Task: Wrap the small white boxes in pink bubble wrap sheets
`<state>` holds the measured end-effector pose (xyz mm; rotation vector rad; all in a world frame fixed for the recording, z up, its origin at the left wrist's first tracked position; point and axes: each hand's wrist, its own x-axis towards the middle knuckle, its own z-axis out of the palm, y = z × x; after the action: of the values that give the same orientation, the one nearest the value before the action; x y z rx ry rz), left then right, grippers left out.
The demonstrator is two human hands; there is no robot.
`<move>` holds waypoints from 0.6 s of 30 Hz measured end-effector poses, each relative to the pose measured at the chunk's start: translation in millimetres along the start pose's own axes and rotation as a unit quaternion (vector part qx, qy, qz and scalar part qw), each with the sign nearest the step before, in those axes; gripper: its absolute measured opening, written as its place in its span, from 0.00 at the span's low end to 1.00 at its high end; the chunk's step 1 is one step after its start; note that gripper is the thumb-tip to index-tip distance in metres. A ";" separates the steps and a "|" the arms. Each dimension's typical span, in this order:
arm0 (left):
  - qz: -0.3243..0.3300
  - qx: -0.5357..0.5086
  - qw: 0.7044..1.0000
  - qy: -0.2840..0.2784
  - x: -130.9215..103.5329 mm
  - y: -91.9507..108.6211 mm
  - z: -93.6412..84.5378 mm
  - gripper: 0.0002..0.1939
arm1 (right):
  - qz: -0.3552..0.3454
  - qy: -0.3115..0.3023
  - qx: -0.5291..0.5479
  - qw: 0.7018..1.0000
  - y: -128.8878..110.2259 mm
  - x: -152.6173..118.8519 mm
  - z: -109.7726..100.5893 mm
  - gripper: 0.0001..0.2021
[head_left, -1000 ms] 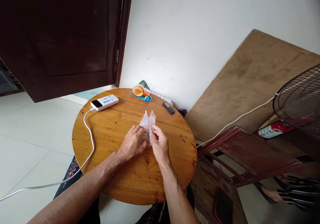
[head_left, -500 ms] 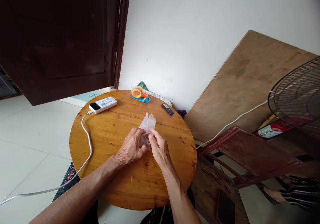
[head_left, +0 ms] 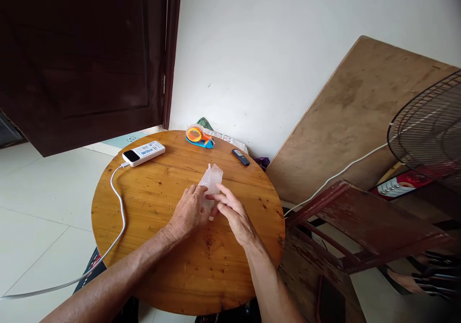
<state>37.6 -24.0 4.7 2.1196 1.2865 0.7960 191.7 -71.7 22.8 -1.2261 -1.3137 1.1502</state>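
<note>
A crumpled piece of clear bubble wrap (head_left: 215,178) stands up a little from the middle of the round wooden table (head_left: 151,208). My left hand (head_left: 189,209) is closed on its left side, fingers bent over the plastic. On its right edge is my right hand (head_left: 233,211), fingers apart and fingertips at the wrap. Whether anything lies inside the plastic cannot be made out.
A white power bank (head_left: 146,153) with a white cable (head_left: 120,203) lies at the table's left. Toward the back are an orange and blue tape dispenser (head_left: 200,137) and a small dark device (head_left: 240,157). A fan (head_left: 428,126) and a wooden chair (head_left: 374,217) stand right.
My right hand has loosened its pinch, and its fingers have spread at the wrap's right edge. My left hand stays on the wrap. The view has shifted slightly.
</note>
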 end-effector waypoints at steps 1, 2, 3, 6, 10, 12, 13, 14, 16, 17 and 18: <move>0.000 0.002 1.000 -0.002 0.5 -1.4 1.5 0.30 | -0.002 0.004 0.002 1.000 1.2 -1.6 -0.9 0.28; 0.002 0.003 1.000 -0.002 0.7 -2.9 2.6 0.31 | -0.006 0.011 -0.002 1.000 2.4 -3.1 -2.6 0.27; 0.009 0.004 1.000 -0.002 0.8 -4.5 3.3 0.32 | -0.012 0.021 -0.015 1.000 3.4 -4.2 -5.2 0.27; 0.051 0.018 0.999 0.000 0.5 -8.6 2.6 0.34 | -0.046 0.068 -0.105 0.991 2.1 -1.3 -18.1 0.22; 0.100 0.010 0.995 0.001 -0.7 -12.5 -0.2 0.36 | -0.119 0.057 -0.277 0.952 -14.0 23.9 -32.7 0.17; 0.112 -0.004 0.994 0.009 -1.8 -14.1 0.2 0.37 | -0.173 -0.001 -0.367 0.914 -26.0 43.6 -31.5 0.22; 0.116 -0.009 0.993 0.015 -2.6 -14.8 1.0 0.37 | -0.197 -0.035 -0.412 0.889 -31.8 54.0 -28.6 0.26; 0.118 -0.012 0.993 0.021 -3.3 -15.4 1.8 0.37 | -0.208 -0.075 -0.457 0.862 -37.1 64.2 -24.9 0.29; 0.120 -0.017 0.992 0.028 -4.9 -16.1 3.2 0.37 | -0.198 -0.156 -0.536 0.806 -45.2 82.1 -17.2 0.30; 0.122 -0.020 0.992 0.029 -5.5 -16.1 3.5 0.37 | -0.188 -0.194 -0.568 0.778 -47.9 89.0 -14.3 0.29; 0.125 -0.023 0.992 0.030 -6.1 -15.9 3.3 0.38 | -0.179 -0.225 -0.592 0.753 -49.8 94.4 -12.5 0.26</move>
<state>28.2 -23.5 -10.0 2.2625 1.0330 0.9888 197.2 20.4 77.8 -1.4273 -2.7272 0.1937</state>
